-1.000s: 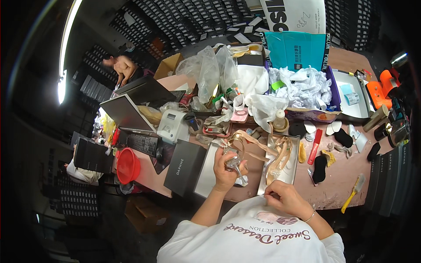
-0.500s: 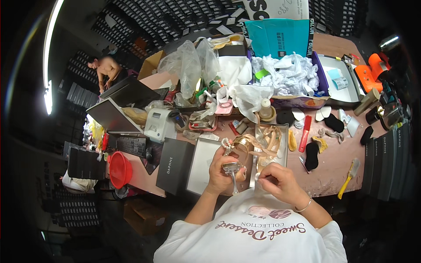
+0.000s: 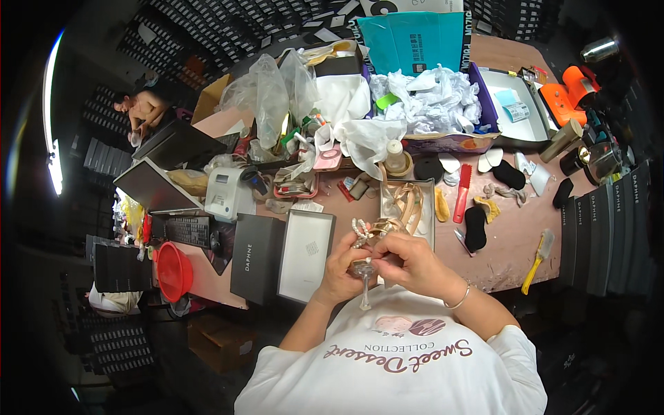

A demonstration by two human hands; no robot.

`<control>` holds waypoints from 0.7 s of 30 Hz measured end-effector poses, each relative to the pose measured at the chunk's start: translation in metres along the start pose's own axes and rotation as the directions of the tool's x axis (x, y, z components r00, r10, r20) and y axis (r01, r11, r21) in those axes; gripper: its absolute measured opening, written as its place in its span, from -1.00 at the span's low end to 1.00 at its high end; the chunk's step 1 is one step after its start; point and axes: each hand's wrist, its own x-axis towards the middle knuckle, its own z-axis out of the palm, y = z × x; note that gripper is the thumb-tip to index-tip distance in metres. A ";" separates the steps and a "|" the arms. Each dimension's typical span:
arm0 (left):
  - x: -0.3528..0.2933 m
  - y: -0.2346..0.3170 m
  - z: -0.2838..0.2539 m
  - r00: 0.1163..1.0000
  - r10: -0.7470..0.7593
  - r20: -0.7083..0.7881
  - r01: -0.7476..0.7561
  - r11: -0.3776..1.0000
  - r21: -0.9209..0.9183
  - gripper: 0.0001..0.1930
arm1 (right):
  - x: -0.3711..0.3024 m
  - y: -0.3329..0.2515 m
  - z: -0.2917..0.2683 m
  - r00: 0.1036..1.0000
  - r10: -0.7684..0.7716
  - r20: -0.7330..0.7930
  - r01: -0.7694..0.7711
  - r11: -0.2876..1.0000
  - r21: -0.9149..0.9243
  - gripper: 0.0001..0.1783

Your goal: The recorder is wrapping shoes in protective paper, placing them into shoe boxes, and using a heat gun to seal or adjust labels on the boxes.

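Observation:
My left hand (image 3: 336,275) is wrapped round a high-heeled sandal (image 3: 366,280) with a beaded, pearl-like strap and a clear, shiny heel that points toward my shirt. My right hand (image 3: 418,264) meets the sandal from the right, thumb and fingers pinched together at its back part. What lies between those fingertips is too small to make out. Just beyond the hands stands an open pale box (image 3: 428,232) holding beige-gold straps (image 3: 411,209); my right hand and the sandal hide its near end.
Left of my hands lie an open white-lined box (image 3: 304,266) and a dark shoe box (image 3: 256,257). On the right are a red brush (image 3: 463,194), black pads (image 3: 475,228) and a yellow-handled brush (image 3: 537,263). Crumpled paper (image 3: 436,104) fills a purple box behind. A red basin (image 3: 173,271) stands left.
My right hand has moved left and up from beside the sandal to pinch at it. The left hand still holds the sandal. The whole view has shifted slightly.

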 end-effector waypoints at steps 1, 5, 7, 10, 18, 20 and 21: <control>-0.003 -0.003 0.000 0.998 -0.043 -0.038 0.039 0.995 -0.091 -0.60 | 0.000 0.003 -0.002 1.000 0.014 0.021 -0.014 1.000 -0.013 -0.89; 0.000 -0.008 -0.012 0.974 -0.130 -0.187 0.066 0.947 -0.313 -0.59 | -0.019 0.041 -0.014 0.987 0.160 -0.026 -0.162 0.981 -0.110 -0.93; 0.013 -0.006 -0.015 0.975 -0.069 -0.211 0.013 0.967 -0.255 -0.58 | -0.021 0.049 -0.036 0.952 0.170 -0.254 -0.211 0.967 -0.142 -0.93; 0.018 -0.006 -0.015 0.975 -0.065 -0.212 0.025 0.982 -0.187 -0.57 | 0.004 0.050 -0.080 0.944 -0.039 -0.329 -0.137 0.859 -0.494 -0.84; 0.011 -0.006 0.000 0.966 -0.136 -0.221 0.123 0.990 -0.072 -0.55 | 0.010 0.055 -0.064 0.997 0.081 -0.006 -0.074 0.871 -0.486 -0.45; 0.005 -0.002 0.005 0.936 -0.247 -0.250 0.234 0.969 -0.080 -0.56 | 0.008 0.043 -0.034 0.977 0.108 0.184 -0.065 0.973 -0.222 -0.44; 0.003 0.002 0.010 0.924 -0.251 -0.289 0.238 0.968 -0.081 -0.56 | 0.002 0.042 -0.016 0.969 0.045 0.241 -0.010 0.990 -0.141 -0.47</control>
